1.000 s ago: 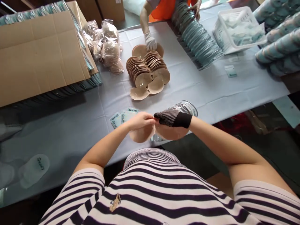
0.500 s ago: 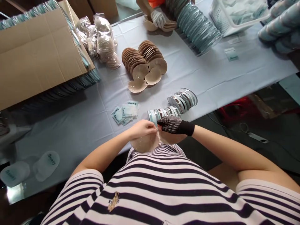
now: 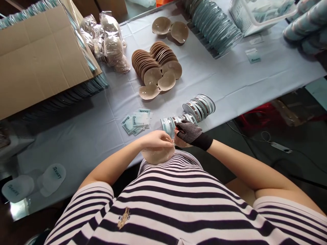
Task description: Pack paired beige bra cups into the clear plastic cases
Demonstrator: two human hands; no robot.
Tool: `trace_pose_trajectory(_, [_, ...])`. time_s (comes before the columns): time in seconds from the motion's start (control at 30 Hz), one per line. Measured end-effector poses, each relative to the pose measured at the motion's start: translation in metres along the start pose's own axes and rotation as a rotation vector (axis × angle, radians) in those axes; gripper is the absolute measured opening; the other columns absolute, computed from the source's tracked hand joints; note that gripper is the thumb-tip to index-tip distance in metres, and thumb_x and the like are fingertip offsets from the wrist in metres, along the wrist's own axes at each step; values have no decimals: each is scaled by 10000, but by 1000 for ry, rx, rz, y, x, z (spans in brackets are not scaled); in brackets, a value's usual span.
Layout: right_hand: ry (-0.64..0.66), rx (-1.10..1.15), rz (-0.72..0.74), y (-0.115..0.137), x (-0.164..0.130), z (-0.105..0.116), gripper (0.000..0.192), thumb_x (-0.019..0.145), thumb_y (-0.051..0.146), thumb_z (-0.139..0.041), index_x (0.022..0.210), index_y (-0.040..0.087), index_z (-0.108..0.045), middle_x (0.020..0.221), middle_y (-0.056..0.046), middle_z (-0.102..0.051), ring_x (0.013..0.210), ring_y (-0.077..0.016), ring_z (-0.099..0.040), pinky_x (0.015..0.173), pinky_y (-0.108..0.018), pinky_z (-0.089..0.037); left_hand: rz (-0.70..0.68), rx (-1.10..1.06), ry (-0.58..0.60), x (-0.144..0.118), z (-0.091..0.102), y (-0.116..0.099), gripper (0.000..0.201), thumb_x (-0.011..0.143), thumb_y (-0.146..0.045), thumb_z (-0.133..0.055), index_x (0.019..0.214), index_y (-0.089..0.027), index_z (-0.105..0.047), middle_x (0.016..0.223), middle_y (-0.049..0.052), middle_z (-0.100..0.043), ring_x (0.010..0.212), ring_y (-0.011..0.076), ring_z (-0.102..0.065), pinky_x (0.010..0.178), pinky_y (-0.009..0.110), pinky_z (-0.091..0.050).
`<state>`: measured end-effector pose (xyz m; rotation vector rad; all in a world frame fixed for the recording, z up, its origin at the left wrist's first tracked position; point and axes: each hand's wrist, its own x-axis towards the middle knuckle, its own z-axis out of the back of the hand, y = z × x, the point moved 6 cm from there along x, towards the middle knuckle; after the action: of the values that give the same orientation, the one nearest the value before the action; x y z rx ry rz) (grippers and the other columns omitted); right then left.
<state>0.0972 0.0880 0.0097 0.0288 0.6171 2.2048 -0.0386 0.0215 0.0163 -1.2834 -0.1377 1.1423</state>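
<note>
Pale blue cloth (image 3: 230,85) covers a long work table, seen from a head camera looking down past a striped shirt (image 3: 178,204)

Head view, near edge: the left hand (image 3: 155,139), bare, is closed in a pinch on the top rim of a beige cup (image 3: 158,154), a smooth, glossy, dome-shaped pad hanging just above the shirt. The right hand (image 3: 189,132), in a black knit glove with pale grip dots, pinches shut on a second cup (image 3: 178,143), mostly hidden beneath it. The two hands meet fingertip to fingertip at the point where the cups adjoin; the pair looks partway through being handled, not yet set down or packed

Just beyond the hands lie two short rows of round clear cases (image 3: 199,107) with teal rims, hard and shiny, and a small fan of flat printed sachets (image 3: 136,121)

Mid-table, many more cups (image 3: 153,66) stand overlapped in two curved rows, so plenty seems left to do. Two loose cups (image 3: 170,29) lie hollow side up farther back. Crinkled clear bags (image 3: 109,41) hold more

Far left is a matte brown cardboard box (image 3: 41,58); far right, a long row of cases (image 3: 217,27) and a white mesh basket (image 3: 255,17)
</note>
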Motion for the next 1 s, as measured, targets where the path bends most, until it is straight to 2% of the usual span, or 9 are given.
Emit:
trace_pose_trajectory(0.1, [110, -56, 73, 9, -6, 4, 188, 888, 308, -544, 968, 203, -678, 909, -76, -705, 846, -214, -632, 672, -266, -387, -38, 221, -11, 8, -9, -8, 278, 827, -441, -595, 807, -223, -767, 900, 25, -708, 808, 175, -632, 697, 247, -433])
trace_pose_trajectory(0.23, [279, -30, 150, 7, -23, 3, 169, 866, 252, -552, 960, 206, -685, 912, -68, -727, 795, -203, -652, 651, -260, -397, -82, 391, 38, 21, -41, -17, 330, 831, -506, -593, 711, -243, -751, 765, 26, -682, 689, 168, -596, 609, 259, -379])
trace_pose_trajectory(0.33, [381, 86, 190, -4, -35, -3, 166, 864, 265, -561, 930, 216, -704, 901, -49, -740, 770, -190, -666, 648, -248, -425, -98, 426, 37, 28, -53, -19, 278, 846, -412, -576, 693, -253, -745, 700, 14, -676, 646, 157, -576, 607, 259, -361])
trace_pose_trajectory(0.43, [483, 231, 236, -11, -41, -14, 212, 835, 332, -621, 992, 238, -729, 928, -24, -752, 790, -184, -679, 670, -239, -458, -73, 352, 44, 30, -43, -20, 252, 839, -392, -579, 756, -238, -760, 683, -1, -667, 625, 137, -546, 575, 248, -335])
trace_pose_trajectory(0.6, [408, 513, 274, -7, -34, -12, 284, 865, 376, -585, 943, 154, -742, 849, -42, -745, 753, -174, -659, 690, -257, -485, -112, 172, 80, 21, -16, -33, 274, 844, -368, -579, 824, -169, -766, 713, -6, -665, 693, 128, -559, 630, 221, -380])
trace_pose_trajectory(0.77, [437, 731, 320, 3, -33, -3, 325, 822, 426, -645, 929, 129, -725, 864, -52, -736, 804, -180, -658, 733, -274, -507, -209, -151, 203, 19, -20, -37, 325, 811, -432, -652, 854, -126, -754, 789, 24, -697, 791, 155, -608, 748, 241, -454])
trace_pose_trajectory(0.83, [482, 804, 309, 1, -34, 0, 319, 809, 427, -658, 902, 128, -715, 846, -49, -727, 802, -177, -653, 749, -284, -510, -189, -242, 199, 21, -20, -28, 324, 810, -430, -660, 864, -124, -751, 832, 42, -714, 831, 166, -625, 794, 261, -472])
trace_pose_trajectory(0.9, [537, 853, 291, -4, -34, 5, 303, 815, 423, -653, 849, 126, -701, 806, -43, -713, 782, -169, -647, 759, -292, -512, -139, -314, 222, 21, -18, -13, 322, 809, -405, -670, 991, -152, -749, 961, 56, -732, 925, 182, -641, 854, 277, -481])
trace_pose_trajectory(1.0, [568, 782, 315, -10, -32, 20, 281, 849, 400, -611, 826, 133, -696, 815, -47, -719, 796, -169, -657, 778, -290, -507, 19, -434, 305, 14, -17, 23, 573, 744, -322, -737, 1303, -273, -623, 1261, 51, -667, 1119, 208, -612, 907, 284, -492])
